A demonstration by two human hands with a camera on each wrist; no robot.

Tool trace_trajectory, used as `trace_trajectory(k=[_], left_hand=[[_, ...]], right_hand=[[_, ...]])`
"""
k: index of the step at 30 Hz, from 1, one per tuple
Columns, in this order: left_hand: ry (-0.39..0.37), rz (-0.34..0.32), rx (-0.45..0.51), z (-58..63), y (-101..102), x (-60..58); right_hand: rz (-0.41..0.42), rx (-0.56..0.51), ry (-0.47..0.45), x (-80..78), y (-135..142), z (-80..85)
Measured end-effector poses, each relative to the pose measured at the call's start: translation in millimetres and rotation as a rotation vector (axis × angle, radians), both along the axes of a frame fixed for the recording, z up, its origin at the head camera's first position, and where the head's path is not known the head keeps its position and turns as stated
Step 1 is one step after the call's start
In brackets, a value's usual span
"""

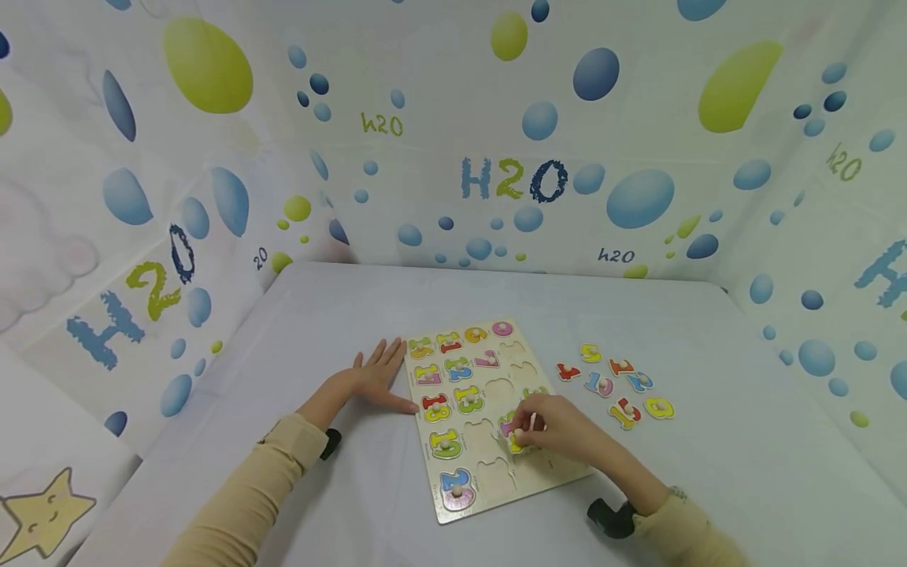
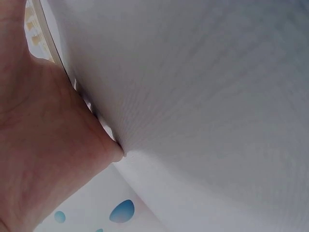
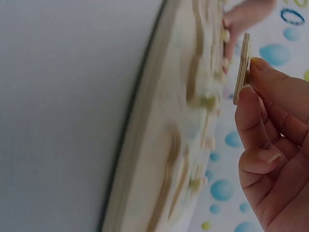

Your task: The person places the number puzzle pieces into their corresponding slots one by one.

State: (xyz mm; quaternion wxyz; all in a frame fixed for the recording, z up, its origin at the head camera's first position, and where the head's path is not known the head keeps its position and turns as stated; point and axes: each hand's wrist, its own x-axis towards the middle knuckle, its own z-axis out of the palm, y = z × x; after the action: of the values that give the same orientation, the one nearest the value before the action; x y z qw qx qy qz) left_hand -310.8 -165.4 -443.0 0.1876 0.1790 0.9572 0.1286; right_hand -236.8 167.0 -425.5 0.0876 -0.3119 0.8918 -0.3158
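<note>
A wooden number puzzle board point(image 1: 542, 480) lies on the white cloth, with several knobbed number pieces in its recesses. My right hand point(image 1: 563, 425) pinches a pink and yellow number piece point(image 1: 508, 427) by its knob above the lower right of the board; the fingers partly cover it. In the right wrist view, the piece point(image 3: 243, 70) stands edge-on, raised off the board point(image 3: 145, 169). My left hand point(image 1: 374, 383) rests spread at the board's left edge, the thumb touching it. The left wrist view shows the palm side of that hand point(image 2: 53, 130) beside the board edge.
To the right of the board lie several loose number pieces, among them a red 4 point(image 1: 568, 372), a yellow 5 point(image 1: 590, 353) and a yellow 0 point(image 1: 660, 408). A patterned curtain point(image 1: 439, 142) with bubbles and H2O lettering encloses the table's back and sides.
</note>
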Motion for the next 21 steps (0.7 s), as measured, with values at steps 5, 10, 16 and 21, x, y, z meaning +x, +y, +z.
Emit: trace_trajectory(k=[5, 10, 16, 21], left_hand=[[0.013, -0.004, -0.022, -7.7, -2.5, -4.3], [0.004, -0.003, -0.004, -3.7, 0.0, -3.7], [-0.010, 0.001, -0.027, -0.5, 0.0, -0.4], [-0.002, 0.007, 0.008, 4.8, 1.5, 2.3]], right_hand=[[0.055, 0.032, 0.003, 4.3, -25.2, -4.3], [0.039, 0.080, 0.047, 2.6, -41.8, -6.9], [0.003, 0.113, 0.080, -1.3, -53.2, -7.5], [-0.017, 0.139, 0.066, -4.4, -57.8, -7.3]])
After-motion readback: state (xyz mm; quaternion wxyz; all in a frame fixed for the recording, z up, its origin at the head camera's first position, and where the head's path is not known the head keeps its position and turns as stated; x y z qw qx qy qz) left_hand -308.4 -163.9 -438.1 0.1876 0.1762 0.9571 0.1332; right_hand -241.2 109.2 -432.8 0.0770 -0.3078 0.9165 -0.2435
